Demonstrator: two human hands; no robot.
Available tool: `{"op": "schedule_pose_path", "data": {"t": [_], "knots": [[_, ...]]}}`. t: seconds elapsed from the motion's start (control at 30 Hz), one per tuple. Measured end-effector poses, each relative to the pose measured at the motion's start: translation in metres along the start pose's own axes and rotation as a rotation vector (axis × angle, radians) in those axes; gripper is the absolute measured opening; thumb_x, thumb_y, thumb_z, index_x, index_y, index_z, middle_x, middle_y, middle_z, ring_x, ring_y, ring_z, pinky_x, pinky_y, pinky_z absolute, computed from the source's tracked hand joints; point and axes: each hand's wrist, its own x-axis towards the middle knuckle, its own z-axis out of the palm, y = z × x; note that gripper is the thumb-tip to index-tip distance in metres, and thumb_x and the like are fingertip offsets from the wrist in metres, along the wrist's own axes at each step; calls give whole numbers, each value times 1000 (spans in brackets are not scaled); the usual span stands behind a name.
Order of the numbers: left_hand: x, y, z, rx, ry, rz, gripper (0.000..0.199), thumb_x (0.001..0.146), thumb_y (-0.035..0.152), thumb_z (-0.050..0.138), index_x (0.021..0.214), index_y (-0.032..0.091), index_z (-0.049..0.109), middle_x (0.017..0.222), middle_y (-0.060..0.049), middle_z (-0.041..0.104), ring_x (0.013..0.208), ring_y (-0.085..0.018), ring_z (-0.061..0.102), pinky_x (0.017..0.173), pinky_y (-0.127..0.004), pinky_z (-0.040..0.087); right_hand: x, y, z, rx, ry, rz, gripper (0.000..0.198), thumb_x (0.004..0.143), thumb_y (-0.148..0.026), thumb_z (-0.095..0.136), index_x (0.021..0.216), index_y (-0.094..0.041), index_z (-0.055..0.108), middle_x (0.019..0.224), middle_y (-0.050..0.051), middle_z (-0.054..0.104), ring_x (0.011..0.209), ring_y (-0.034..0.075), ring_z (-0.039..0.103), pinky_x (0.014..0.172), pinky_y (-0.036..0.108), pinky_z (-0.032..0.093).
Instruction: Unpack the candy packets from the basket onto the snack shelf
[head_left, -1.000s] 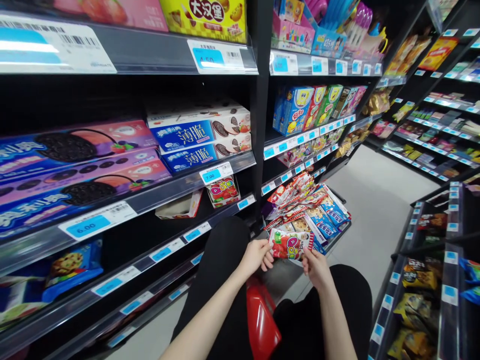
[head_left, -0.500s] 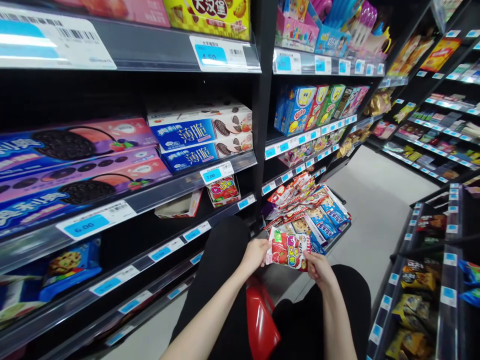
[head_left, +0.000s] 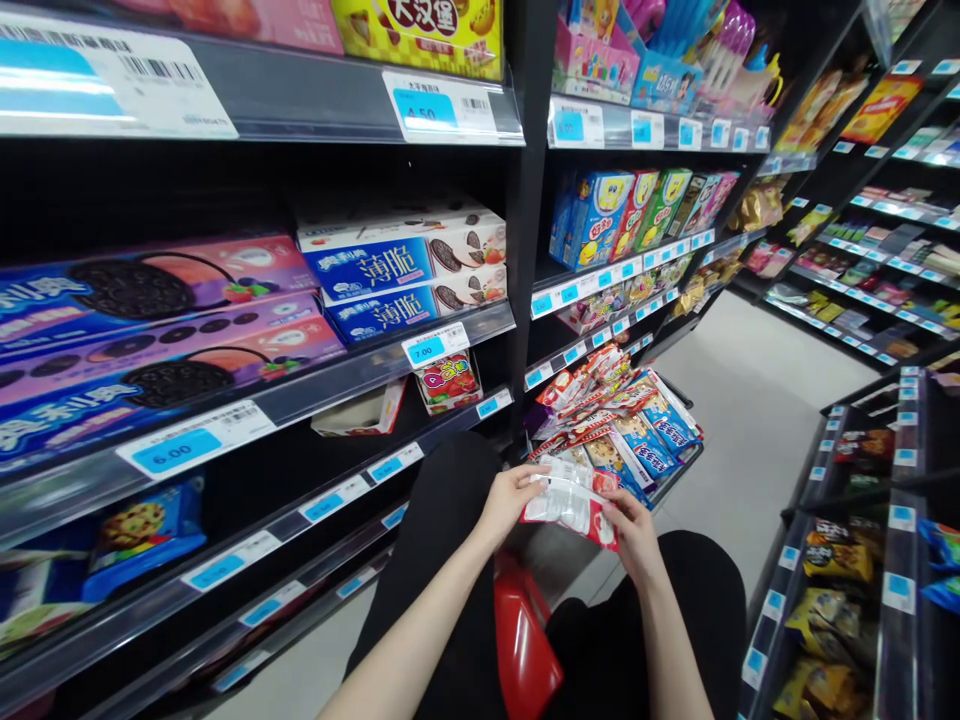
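Note:
Between my two hands is a small candy packet point(head_left: 568, 505), its silvery-white printed back facing up and red showing along its edges. My left hand point(head_left: 511, 500) pinches its left end, and my right hand point(head_left: 628, 525) pinches the right end. Just beyond it, a basket point(head_left: 686, 460) holds a heap of snack packets point(head_left: 637, 435), some blue with cookies, others red and white. On the low shelf to the left stands an open box point(head_left: 448, 383) with a strawberry print like the packet's front. A red plastic object point(head_left: 523, 640) sits between my knees.
Shelves of Oreo boxes point(head_left: 172, 290) and wafer boxes point(head_left: 405, 265) rise close on my left, with a black upright post point(head_left: 529, 200) beside them. A low rack of snack bags point(head_left: 832, 610) stands to the right. Pale floor point(head_left: 765, 400) runs down the aisle.
The candy packet has been turned over: its red strawberry front faced up before, its silvery-white back does now. Both hands have kept hold of it.

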Motion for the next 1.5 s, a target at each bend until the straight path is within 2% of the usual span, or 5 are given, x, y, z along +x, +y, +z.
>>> {"op": "schedule_pose_path", "data": {"t": [0.2, 0.47, 0.87, 1.23, 1.5], "knots": [[2, -4, -3, 26, -26, 58, 74, 60, 26, 71, 128, 11, 45, 61, -1, 68, 52, -15, 60, 54, -23, 44, 2, 7, 10, -7, 81, -78, 37, 59, -32, 75, 84, -23, 49, 72, -2, 66, 61, 16, 61, 56, 27, 49], [6, -8, -2, 132, 72, 104, 23, 60, 28, 68, 75, 10, 64, 56, -1, 64, 51, -14, 56, 52, -21, 40, 4, 5, 12, -44, 155, -100, 58, 58, -34, 76, 108, -21, 49, 86, 4, 69, 74, 21, 65, 69, 35, 52], [2, 2, -9, 516, 154, 269, 18, 68, 29, 63, 74, 15, 70, 55, 1, 59, 54, -12, 50, 55, -21, 37, 0, -7, 2, -329, 134, -189, 22, 61, -36, 72, 75, -19, 70, 73, 4, 71, 69, 22, 62, 65, 34, 50], [-2, 8, 0, 163, 131, 162, 24, 58, 27, 71, 76, 11, 67, 69, -5, 67, 61, -15, 58, 59, -24, 45, -2, -6, -7, -280, 70, -352, 18, 71, -28, 57, 78, -20, 71, 91, 8, 69, 94, 25, 59, 87, 40, 45], [3, -2, -3, -40, -3, -64, 40, 51, 27, 77, 85, 9, 68, 84, -10, 69, 65, -17, 62, 65, -28, 48, 6, 8, 4, -58, 198, -142, 65, 57, -31, 76, 117, -19, 54, 107, 11, 65, 91, 25, 62, 78, 40, 52]]}}
